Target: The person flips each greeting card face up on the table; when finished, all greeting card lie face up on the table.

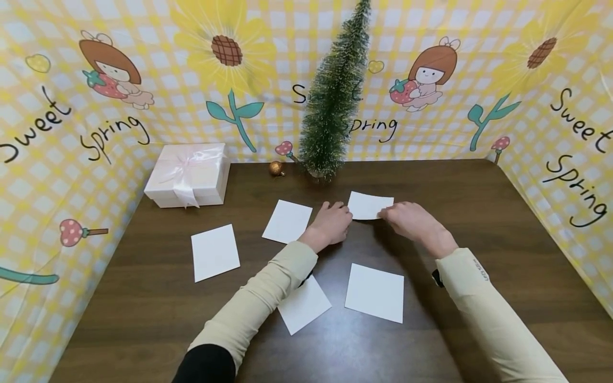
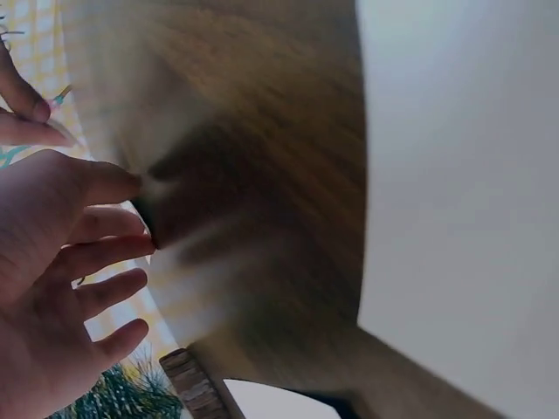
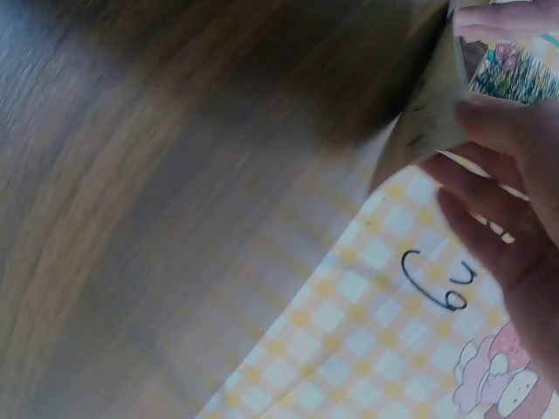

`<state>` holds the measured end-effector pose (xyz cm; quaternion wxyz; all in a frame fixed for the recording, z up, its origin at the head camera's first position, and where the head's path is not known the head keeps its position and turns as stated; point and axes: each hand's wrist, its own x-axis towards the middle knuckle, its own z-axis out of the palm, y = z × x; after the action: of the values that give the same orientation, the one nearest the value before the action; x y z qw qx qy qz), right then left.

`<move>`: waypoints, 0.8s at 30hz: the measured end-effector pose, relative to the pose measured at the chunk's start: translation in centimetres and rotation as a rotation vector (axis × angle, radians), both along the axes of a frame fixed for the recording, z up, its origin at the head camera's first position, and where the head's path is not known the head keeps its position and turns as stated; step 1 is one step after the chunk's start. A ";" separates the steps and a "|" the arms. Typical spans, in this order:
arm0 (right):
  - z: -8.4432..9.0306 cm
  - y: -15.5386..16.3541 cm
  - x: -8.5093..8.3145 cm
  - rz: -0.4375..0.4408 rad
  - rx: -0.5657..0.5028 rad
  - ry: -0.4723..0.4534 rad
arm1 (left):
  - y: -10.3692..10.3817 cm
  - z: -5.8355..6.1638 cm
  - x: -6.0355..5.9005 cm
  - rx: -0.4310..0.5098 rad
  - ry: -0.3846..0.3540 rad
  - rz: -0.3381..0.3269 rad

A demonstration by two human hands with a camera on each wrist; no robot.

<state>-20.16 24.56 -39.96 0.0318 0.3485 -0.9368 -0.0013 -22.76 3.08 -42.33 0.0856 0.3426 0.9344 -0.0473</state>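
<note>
A white square card is lifted a little off the table toward the back, its near edge slightly bowed. My left hand pinches its near left corner; in the left wrist view that hand's other fingers are loosely bent. At the near right corner, my right hand pinches the card between thumb and forefinger. Similar white cards lie flat around: one partly behind my left hand, one partly under my left forearm, one at front centre, one at left.
A white gift box with a ribbon bow stands at the back left of the brown table. A small green tinsel tree rises at the back, with a gold bauble beside it. A yellow checked cloth walls the back and sides.
</note>
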 end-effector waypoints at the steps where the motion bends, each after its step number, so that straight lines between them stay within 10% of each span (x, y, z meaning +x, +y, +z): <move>1: 0.1 0.1 -0.1 0.011 -0.004 0.030 | -0.1 0.0 -0.1 0.016 0.003 -0.003; 12: 0.7 0.1 -0.3 0.065 -0.192 0.276 | -1.0 0.9 -0.5 0.255 0.266 0.024; 24: 0.4 -0.6 -1.0 -0.108 -0.657 0.095 | -3.2 2.1 -0.3 0.513 0.270 0.016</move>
<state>-21.15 24.00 -39.51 0.1859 0.2693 -0.9017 0.2827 -23.04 -0.16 -40.19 -0.1287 0.3362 0.9215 0.1459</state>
